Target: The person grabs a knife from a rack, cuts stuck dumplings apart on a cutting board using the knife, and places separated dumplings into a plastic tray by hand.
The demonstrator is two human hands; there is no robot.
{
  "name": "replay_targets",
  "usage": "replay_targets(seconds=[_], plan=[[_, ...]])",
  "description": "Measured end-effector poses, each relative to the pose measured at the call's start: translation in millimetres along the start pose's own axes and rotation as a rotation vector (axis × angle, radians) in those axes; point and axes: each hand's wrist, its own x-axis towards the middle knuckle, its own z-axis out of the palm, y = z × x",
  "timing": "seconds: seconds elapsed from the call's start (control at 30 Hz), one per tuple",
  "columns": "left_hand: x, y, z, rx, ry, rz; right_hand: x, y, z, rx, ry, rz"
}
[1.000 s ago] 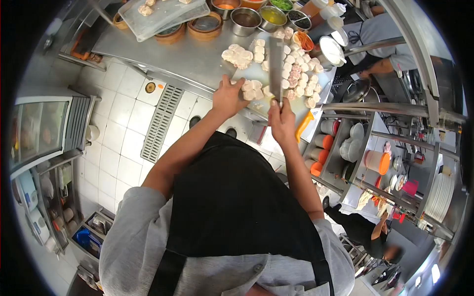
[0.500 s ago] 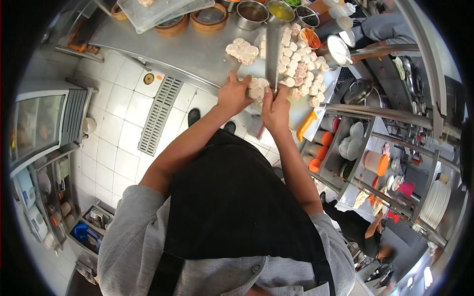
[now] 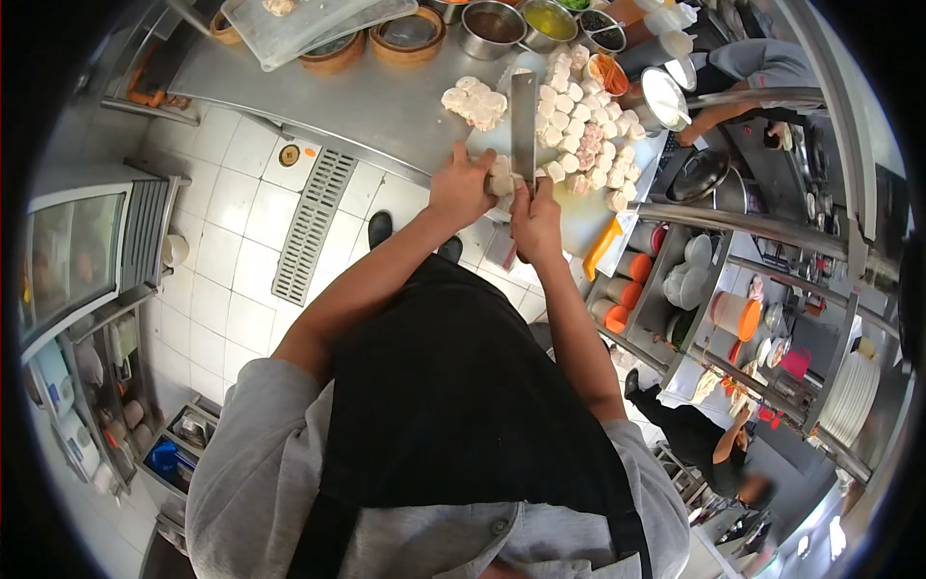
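Note:
My right hand [image 3: 537, 220] grips a broad-bladed cleaver [image 3: 523, 121], its blade pointing away from me over a white cutting board [image 3: 577, 210]. My left hand [image 3: 460, 188] is closed around a pale, soft-looking lump [image 3: 501, 174], perhaps raw meat, just left of the blade. The blade stands against the lump's right side; whether it cuts in I cannot tell. Right of the cleaver lie many pale cut pieces [image 3: 588, 130], a few pinkish. Farther off to the left sits a larger pale lump [image 3: 475, 103]. A yellow-orange handle [image 3: 603, 246] rests at the board's right edge.
Behind the board stand metal pots [image 3: 493, 29], a tub of shredded orange food [image 3: 610, 73] and squeeze bottles [image 3: 667, 46]. Bamboo steamers [image 3: 407, 34] and a clear tray [image 3: 309, 24] are farther left. A co-worker's arm [image 3: 719, 116] is at the upper right; another person [image 3: 690, 434] works lower right.
The cleaver and my right hand have shifted slightly left along the lump. A pale piece now shows just right of the blade, and less of the lump is visible. My left hand stays nearly in place.

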Motion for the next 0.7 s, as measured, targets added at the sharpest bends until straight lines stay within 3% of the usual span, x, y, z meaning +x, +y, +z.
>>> replay_targets(seconds=[0.13, 0.27, 0.3, 0.33, 0.4, 0.53, 0.6, 0.7], plan=[[-1.6, 1.6, 0.0, -0.012, -0.019, -0.022, -5.4, -54.6, -36.2, 0.025, 0.086, -0.032], [0.9, 1.3, -0.4, -0.024, -0.001, -0.02, -12.3, -53.6, -29.1, 0.129, 0.229, -0.025], [0.9, 1.2, -1.0, -0.028, 0.001, -0.021, -9.2, -37.0, -15.9, -0.023, 0.218, -0.053], [1.5, 1.8, 0.3, -0.031, 0.005, -0.022, -1.9, -18.3, -2.6, -0.124, 0.028, 0.102], [2.8, -0.2, 0.5, -0.059, 0.002, -0.004, -1.8, 7.9, 10.5, -0.148, -0.002, -0.021], [7.4, 2.6, -0.9, -0.063, 0.01, -0.015, 4.9, 7.5, 1.8, -0.095, 0.013, -0.055], [7.4, 3.1, -4.7, -0.059, -0.034, -0.015, 9.5, 6.1, -8.3, 0.09, -0.145, 0.122], [8.7, -2.0, 2.6, -0.014, -0.024, 0.017, 6.4, -17.9, -20.9, -0.034, -0.033, 0.001]])
